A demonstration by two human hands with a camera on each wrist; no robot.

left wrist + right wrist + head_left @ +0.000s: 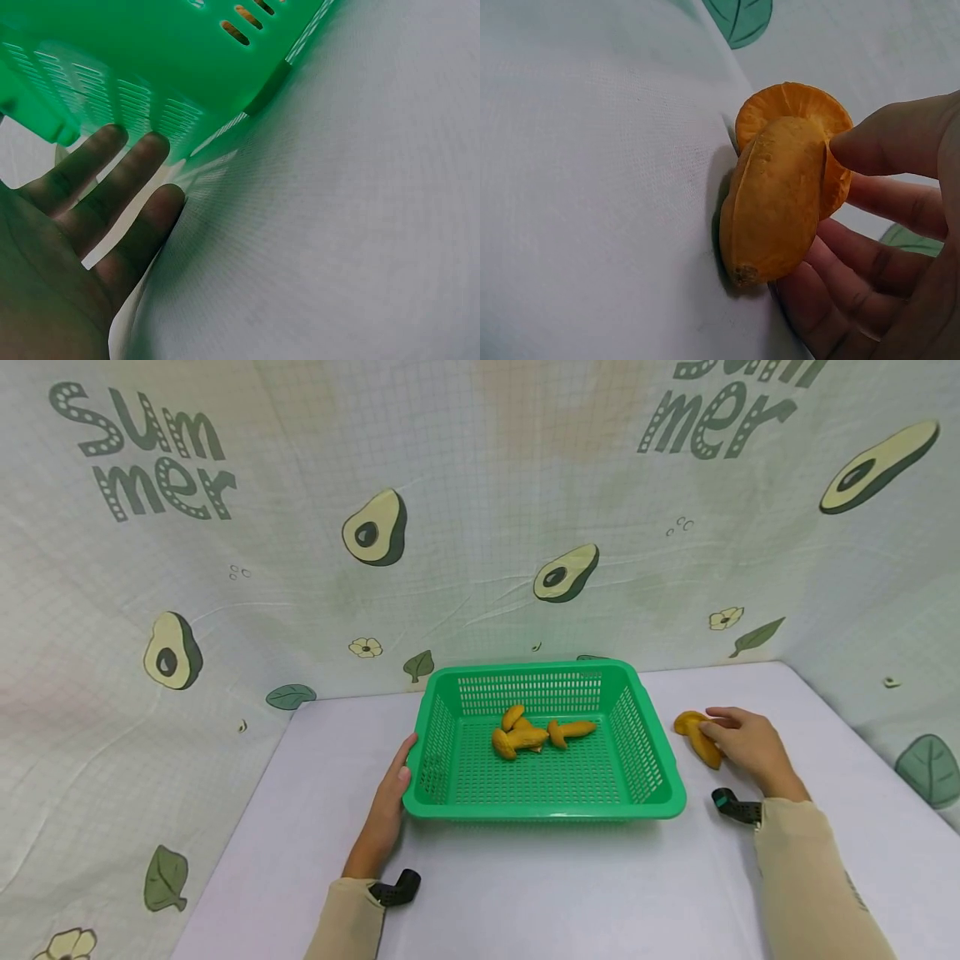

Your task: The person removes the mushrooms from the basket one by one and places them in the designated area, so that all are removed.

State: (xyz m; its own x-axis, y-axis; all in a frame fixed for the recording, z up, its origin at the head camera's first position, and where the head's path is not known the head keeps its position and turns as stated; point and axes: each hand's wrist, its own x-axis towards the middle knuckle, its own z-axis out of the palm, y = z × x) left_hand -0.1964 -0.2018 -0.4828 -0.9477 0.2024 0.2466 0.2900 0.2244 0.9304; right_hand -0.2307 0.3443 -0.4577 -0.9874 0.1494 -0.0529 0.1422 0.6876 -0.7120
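A yellow-orange mushroom point(703, 743), with a broad cap and a thick stem, lies on the table to the right of the basket. My right hand point(752, 746) pinches it between thumb and fingers; in the right wrist view the thumb point(889, 139) presses near where cap meets stem. Inside the green plastic basket point(543, 811) lie similar mushrooms point(517, 742), bunched near the middle. My left hand point(387, 797) rests against the basket's left side, its fingers straight. From the left wrist, the spread fingers point(142, 169) show beneath the rim, by the slotted wall.
A white cloth covers the table point(540, 893). Behind and at both sides hangs a pale fabric backdrop point(465, 460) printed with avocados, leaves and lettering. Black wrist cameras point(397, 888) sit on both forearms.
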